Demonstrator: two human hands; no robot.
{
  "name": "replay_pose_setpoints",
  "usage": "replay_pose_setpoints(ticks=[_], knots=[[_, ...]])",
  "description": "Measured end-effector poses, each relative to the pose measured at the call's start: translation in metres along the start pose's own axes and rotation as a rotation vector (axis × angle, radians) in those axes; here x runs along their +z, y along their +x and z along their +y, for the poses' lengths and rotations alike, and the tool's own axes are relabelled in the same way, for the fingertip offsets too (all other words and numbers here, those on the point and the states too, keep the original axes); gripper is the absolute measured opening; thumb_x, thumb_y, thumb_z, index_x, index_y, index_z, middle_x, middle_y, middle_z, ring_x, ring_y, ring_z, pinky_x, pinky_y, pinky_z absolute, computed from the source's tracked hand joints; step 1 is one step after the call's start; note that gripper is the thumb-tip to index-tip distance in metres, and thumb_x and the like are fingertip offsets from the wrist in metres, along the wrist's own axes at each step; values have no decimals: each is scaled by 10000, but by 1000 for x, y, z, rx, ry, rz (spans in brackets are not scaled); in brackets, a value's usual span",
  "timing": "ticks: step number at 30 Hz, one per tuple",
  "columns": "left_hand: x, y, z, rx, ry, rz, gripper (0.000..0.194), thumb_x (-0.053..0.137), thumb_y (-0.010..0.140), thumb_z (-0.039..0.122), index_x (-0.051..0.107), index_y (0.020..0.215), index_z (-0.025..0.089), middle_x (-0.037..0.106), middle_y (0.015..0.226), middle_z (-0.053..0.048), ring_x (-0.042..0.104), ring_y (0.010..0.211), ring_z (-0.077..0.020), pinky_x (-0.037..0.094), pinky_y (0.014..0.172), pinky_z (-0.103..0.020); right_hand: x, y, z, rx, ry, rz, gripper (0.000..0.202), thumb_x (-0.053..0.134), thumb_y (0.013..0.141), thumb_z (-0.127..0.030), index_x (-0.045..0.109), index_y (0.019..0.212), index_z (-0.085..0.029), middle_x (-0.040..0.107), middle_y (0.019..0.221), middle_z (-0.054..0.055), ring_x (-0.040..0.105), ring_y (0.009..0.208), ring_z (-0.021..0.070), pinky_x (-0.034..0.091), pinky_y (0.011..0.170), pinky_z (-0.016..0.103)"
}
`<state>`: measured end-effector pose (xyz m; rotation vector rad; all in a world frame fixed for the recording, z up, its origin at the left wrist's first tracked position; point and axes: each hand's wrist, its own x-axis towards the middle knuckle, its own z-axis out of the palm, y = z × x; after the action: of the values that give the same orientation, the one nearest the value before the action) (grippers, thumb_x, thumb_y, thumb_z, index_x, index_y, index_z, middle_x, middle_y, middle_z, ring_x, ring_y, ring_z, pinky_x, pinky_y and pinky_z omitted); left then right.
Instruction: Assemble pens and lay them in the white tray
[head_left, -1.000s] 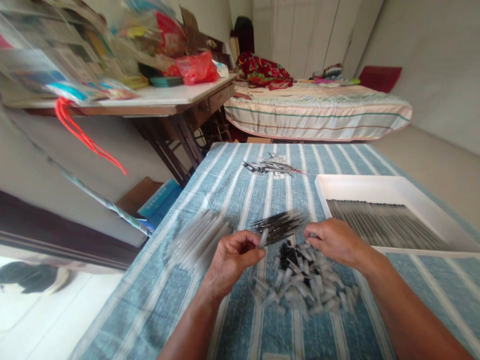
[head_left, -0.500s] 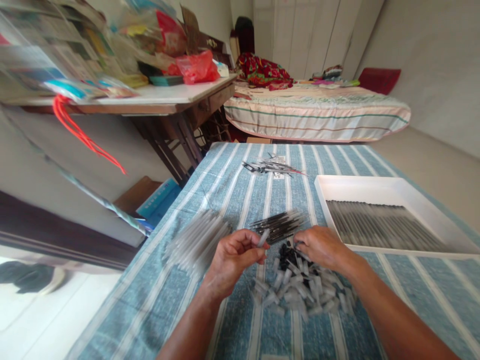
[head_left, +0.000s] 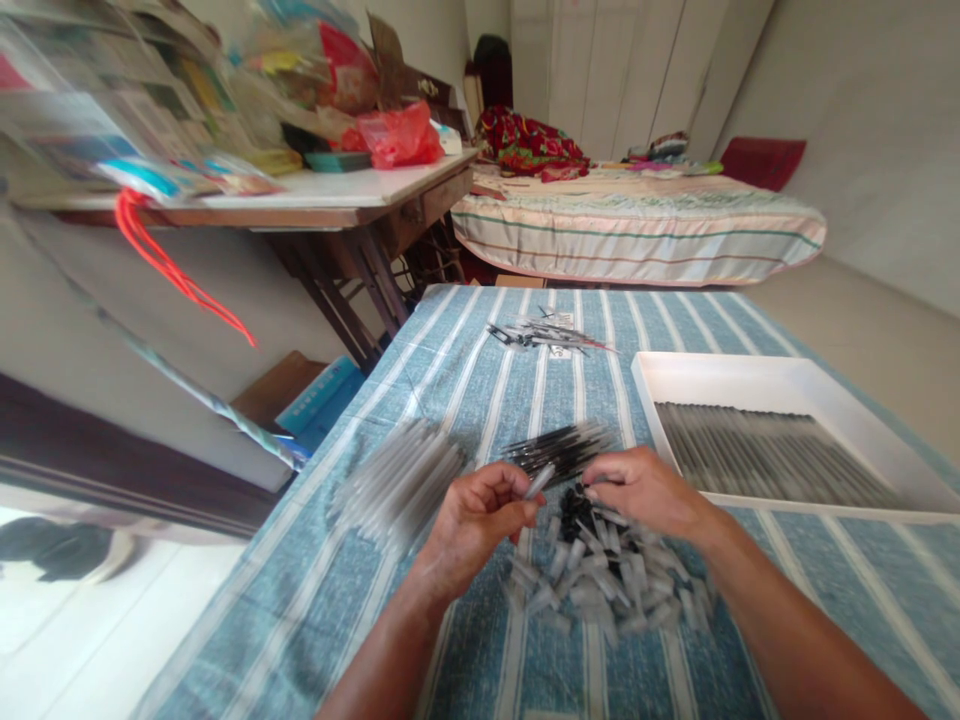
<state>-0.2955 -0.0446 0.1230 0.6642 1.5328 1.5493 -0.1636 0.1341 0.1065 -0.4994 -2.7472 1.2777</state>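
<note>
My left hand [head_left: 487, 510] pinches a small translucent cap [head_left: 539, 482] between thumb and fingers. To its right, my right hand [head_left: 637, 488] has its fingertips pressed together over small black pieces [head_left: 576, 510]; whatever they hold is too small to make out. Below the hands spreads a loose pile of translucent caps [head_left: 600, 580]. Dark thin refills [head_left: 559, 450] lie in a bundle just beyond the hands. Left of my left hand rests a stack of clear tubes [head_left: 405, 480].
A white tray [head_left: 795, 370] with a row of dark-filled pens [head_left: 765, 455] stands at the right. Scattered thin pieces [head_left: 544, 333] lie toward the far edge of the striped cloth [head_left: 465, 350]. A side table [head_left: 315, 190] with bags and a bed [head_left: 637, 230] stand beyond.
My right hand has drawn slightly left, closer to my left hand, with its fingertips lifted a little. The cap in my left hand has shifted slightly right.
</note>
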Motion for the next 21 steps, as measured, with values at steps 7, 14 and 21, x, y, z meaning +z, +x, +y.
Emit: replay_pose_setpoints(ticks=[7,14,21], knots=[[2,-4,-1,-34,29,-75,140,704,678,211,600,729,132,606,627,0,471,520,-73,363,476,-188,6,-2,-7,99,731,170,274,740,619,-381,662,736,-145,512,393,-47,433,331,74,291,335,169],[5,-5,-1,-82,33,-82,155,709,666,214,584,719,140,614,613,9,439,475,-54,326,460,-182,16,-1,-12,106,891,200,273,778,601,-356,673,727,-138,520,369,-46,389,295,52,284,307,156],[5,-4,-5,-77,32,-88,152,706,656,214,588,725,148,603,606,12,453,494,-71,314,464,-193,18,-2,-17,110,899,169,273,781,591,-354,676,713,-133,514,364,-43,386,298,49,275,310,154]])
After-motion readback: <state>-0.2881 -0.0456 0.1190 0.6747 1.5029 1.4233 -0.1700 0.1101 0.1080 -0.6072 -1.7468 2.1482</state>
